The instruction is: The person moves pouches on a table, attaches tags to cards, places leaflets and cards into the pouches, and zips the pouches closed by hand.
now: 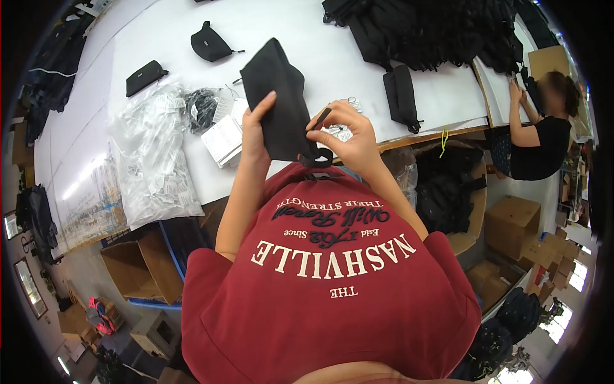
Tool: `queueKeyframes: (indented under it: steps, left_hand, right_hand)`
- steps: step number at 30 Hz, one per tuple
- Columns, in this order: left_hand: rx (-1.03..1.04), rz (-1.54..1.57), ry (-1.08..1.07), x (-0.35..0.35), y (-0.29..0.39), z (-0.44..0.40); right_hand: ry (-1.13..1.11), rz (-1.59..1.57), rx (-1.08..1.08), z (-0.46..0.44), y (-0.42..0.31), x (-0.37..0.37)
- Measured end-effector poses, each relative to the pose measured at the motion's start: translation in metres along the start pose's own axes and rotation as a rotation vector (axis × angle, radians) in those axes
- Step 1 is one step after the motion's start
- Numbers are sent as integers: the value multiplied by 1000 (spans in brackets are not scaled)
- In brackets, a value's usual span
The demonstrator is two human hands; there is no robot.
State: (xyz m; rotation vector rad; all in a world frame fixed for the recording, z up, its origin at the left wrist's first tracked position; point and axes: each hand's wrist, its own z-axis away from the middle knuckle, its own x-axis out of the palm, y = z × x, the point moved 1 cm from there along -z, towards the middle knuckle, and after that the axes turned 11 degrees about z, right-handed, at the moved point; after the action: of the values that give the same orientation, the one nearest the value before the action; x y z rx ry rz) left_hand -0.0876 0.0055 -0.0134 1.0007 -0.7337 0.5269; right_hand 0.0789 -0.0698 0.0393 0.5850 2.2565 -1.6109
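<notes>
A black zip pouch (pixel 278 89) is held up over the table's near edge, tilted, with its far end highest. My left hand (pixel 257 125) is closed around its left side, thumb lying on the fabric. At the pouch's right edge my right hand (pixel 345 131) pinches a short black tab (pixel 323 118), which looks like a zipper pull. A dark strap loop (pixel 316 157) hangs from the pouch's lower end, close to my shirt. Behind my right hand, some white tags (pixel 344 133) are partly hidden.
On the white table (pixel 307 22) lie black pouches (pixel 210 43), a plastic bag of tags (pixel 153 160), white cards (pixel 224 139) and a large black pile (pixel 441 32). Another pouch (pixel 401 96) lies right. A co-worker (pixel 540 144) stands at the right. Below are cardboard boxes (pixel 144 269).
</notes>
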Motion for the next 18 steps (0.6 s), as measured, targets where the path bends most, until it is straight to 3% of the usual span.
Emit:
queueKeyframes:
  steps: [10,16,18]
  left_hand:
    - [79,55,1,-10,2,0]
    - [126,-11,-21,5,4,11]
    - [103,54,-8,0,3,6]
  right_hand:
    - [-203,-15,-46,7,-4,-6]
    - [-52,69,13,3,-11,-3]
    - [-113,55,-61,3,-10,-6]
